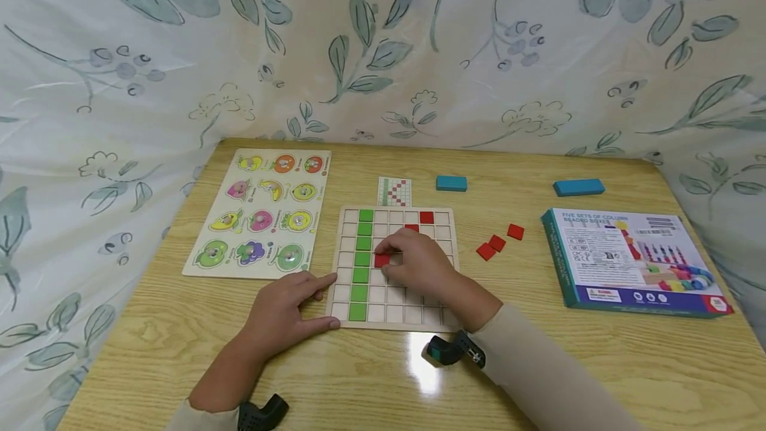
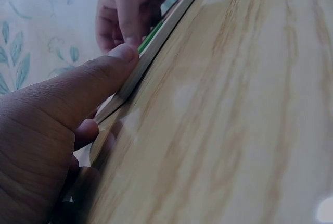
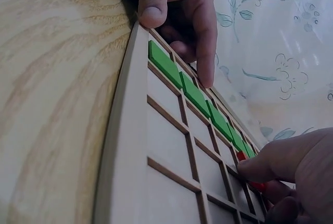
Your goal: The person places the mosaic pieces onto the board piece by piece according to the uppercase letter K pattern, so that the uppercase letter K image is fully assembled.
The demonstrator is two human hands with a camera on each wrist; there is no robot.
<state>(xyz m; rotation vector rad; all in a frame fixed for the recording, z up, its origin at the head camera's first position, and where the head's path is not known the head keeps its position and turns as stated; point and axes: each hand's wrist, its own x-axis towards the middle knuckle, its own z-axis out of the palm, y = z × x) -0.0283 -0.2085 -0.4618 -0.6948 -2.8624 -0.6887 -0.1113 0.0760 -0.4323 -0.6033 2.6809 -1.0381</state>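
A square wooden grid board [image 1: 395, 326] lies on the table, with a column of green square tiles [image 1: 359, 293] near its left side and red tiles further right. My right hand [image 1: 421, 265] is over the board and pinches a red tile [image 1: 381, 261] between thumb and fingers, at a cell just right of the green column. In the right wrist view that red tile [image 3: 241, 156] shows partly behind the thumb. My left hand [image 1: 281, 314] rests at the board's lower left corner, thumb and index finger extended and touching its edges.
Loose red tiles [image 1: 497, 243] lie right of the board. Behind it are a small pattern card [image 1: 395, 191] and a blue block [image 1: 451, 183]; another blue block [image 1: 578, 187] sits farther right. A fruit puzzle board [image 1: 257, 211] is at left, a toy box [image 1: 634, 261] at right.
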